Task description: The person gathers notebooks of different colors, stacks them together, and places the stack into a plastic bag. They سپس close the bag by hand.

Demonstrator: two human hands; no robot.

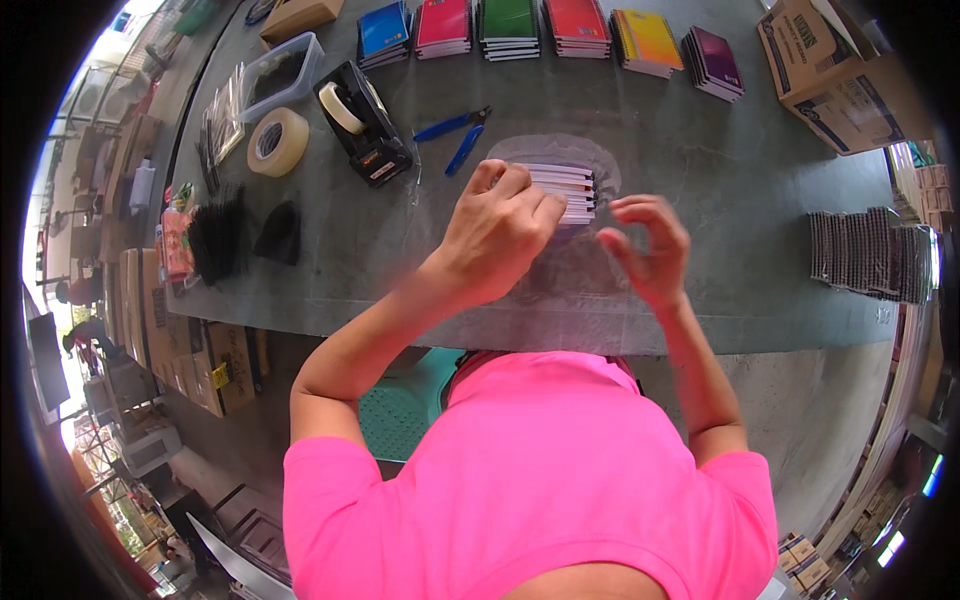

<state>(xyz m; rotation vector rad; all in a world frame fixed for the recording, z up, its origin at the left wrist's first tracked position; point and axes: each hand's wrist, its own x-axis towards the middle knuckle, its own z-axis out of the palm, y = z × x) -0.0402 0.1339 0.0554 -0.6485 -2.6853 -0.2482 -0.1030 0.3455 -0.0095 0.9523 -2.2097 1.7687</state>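
A small stack of notebooks lies at the middle of the table, white page edges and dark bindings showing. Clear plastic film spreads around it. My left hand is over the stack's left end with its fingers curled closed; whatever they grip is hidden beneath them. Just right of the stack, my right hand is raised, thumb and fingers apart, holding nothing. Blue-handled pliers lie open beyond my left hand.
Coloured notebook piles line the far edge. At left are a tape dispenser, a tape roll, a plastic tub and black bristly strips. A cardboard box and stacked dark spiral-bound pads stand right.
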